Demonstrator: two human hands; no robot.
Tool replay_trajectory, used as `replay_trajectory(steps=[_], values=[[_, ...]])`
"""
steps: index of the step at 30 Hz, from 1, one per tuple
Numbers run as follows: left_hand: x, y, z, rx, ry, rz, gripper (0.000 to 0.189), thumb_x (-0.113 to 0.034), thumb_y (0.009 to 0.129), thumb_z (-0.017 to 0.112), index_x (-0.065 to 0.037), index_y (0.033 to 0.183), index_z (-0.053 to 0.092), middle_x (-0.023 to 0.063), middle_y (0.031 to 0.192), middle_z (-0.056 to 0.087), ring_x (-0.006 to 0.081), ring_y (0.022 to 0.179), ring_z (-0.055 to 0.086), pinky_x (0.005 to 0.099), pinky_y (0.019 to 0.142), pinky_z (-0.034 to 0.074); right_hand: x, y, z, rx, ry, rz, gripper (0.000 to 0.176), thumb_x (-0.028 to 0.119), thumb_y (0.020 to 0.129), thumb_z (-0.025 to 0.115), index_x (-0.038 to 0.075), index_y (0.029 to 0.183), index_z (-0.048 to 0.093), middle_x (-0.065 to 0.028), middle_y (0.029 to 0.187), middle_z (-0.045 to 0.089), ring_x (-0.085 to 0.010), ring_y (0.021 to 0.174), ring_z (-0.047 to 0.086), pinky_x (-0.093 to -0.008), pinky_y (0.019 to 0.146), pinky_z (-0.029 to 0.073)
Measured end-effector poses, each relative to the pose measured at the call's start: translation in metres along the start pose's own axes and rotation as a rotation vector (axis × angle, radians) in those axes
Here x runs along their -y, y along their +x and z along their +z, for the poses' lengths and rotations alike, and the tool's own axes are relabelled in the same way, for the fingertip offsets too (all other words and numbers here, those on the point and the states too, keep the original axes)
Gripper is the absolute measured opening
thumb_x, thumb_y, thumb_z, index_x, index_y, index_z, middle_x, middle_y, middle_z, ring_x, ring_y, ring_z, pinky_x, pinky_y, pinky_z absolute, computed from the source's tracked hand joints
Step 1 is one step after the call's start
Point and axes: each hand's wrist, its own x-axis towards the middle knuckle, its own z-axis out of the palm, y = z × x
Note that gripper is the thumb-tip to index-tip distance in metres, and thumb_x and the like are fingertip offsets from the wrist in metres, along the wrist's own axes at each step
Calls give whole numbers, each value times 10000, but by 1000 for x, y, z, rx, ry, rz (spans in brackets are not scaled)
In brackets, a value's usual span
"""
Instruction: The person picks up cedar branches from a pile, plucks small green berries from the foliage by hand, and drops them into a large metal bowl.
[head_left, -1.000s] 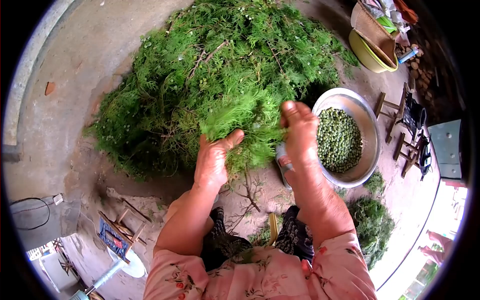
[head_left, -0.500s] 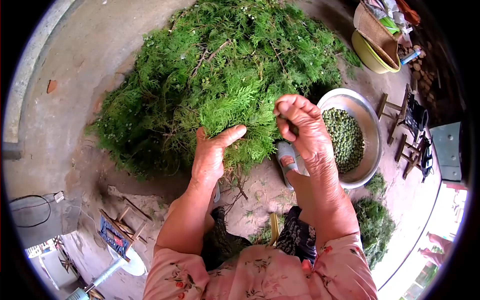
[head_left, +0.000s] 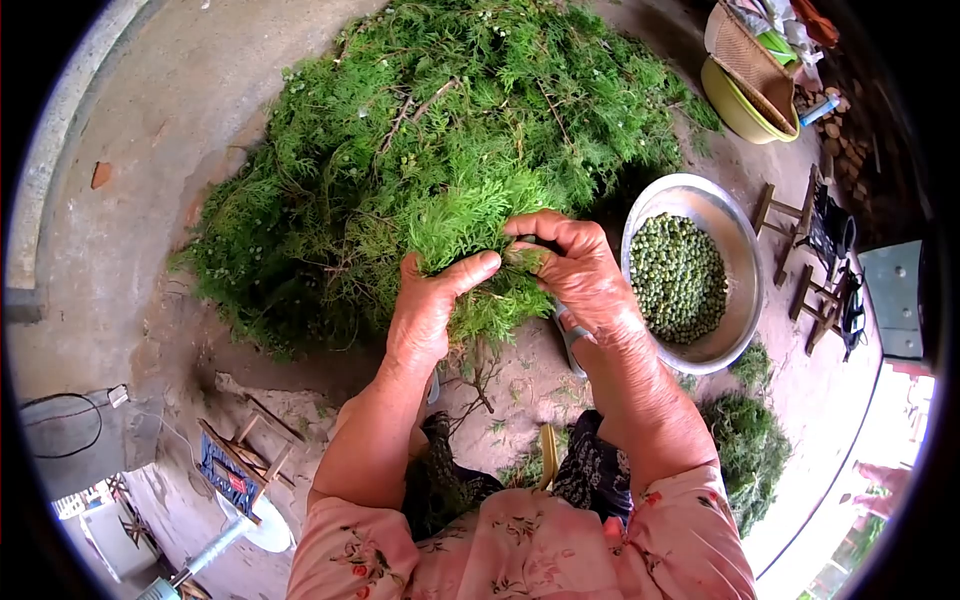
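Observation:
My left hand (head_left: pixel 435 305) is closed round a leafy cypress branch (head_left: pixel 470 220), the thumb lying across its stems. Bright green scaly foliage spreads beyond the fingers, and bare twigs hang below the hand. From the right, my right hand (head_left: pixel 580 265) pinches at the same branch, thumb and forefinger in the leaves close to my left thumb. Whether a small cone is between those fingertips is hidden. Right of that hand stands a wide metal basin (head_left: pixel 745 300) with many small round green cones (head_left: pixel 680 280) in it.
A large heap of cypress branches (head_left: pixel 330 190) covers the ground ahead. More cut greenery (head_left: pixel 745 455) lies below the basin. A yellow tub (head_left: pixel 740 105) with a woven basket (head_left: pixel 750 65) is at upper right. Small stools (head_left: pixel 825 300) stand at right, another stool (head_left: pixel 240 465) at lower left.
My right hand has moved left and slightly down from beside the basin to the branch, its fingertips now in the foliage. My left hand keeps its hold, almost still.

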Motion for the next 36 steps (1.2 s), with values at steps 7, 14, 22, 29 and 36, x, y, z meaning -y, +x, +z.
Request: replay_trajectory(steps=[7,14,22,29,36], values=[[5,0,-2,-23,75,-15,448,0,643,729,29,1035,515,117,933,611,190,757,605,285,704,496,12,-3,-3,49,-238,-111,138,22,754,596,3,890,600,-81,692,555,-172,641,541,-293,581,426],[7,-4,-3,-15,18,-183,344,32,681,667,59,1008,562,137,946,612,198,803,604,311,733,513,11,-12,-13,90,589,470,193,100,810,612,-6,967,572,-11,657,559,-49,490,466,-175,399,318],[7,7,-9,75,-214,-146,296,-131,786,604,52,1015,567,131,919,626,230,735,621,331,666,531,0,-20,-97,-579,523,359,108,117,839,550,36,911,556,-41,759,524,-96,542,457,-196,389,315],[7,22,-29,-245,-278,-52,339,-182,787,526,-91,1113,544,56,957,576,143,661,518,307,620,501,-92,-72,-241,-818,-209,224,152,80,802,554,1,928,583,-81,783,550,-174,657,544,-287,498,422],[12,30,-42,-192,-381,-29,363,-220,815,519,-89,1152,494,115,1065,570,277,909,570,439,750,512,-68,-101,-246,-696,-1128,563,477,316,645,729,9,989,607,-142,880,625,-249,808,603,-316,703,503]])
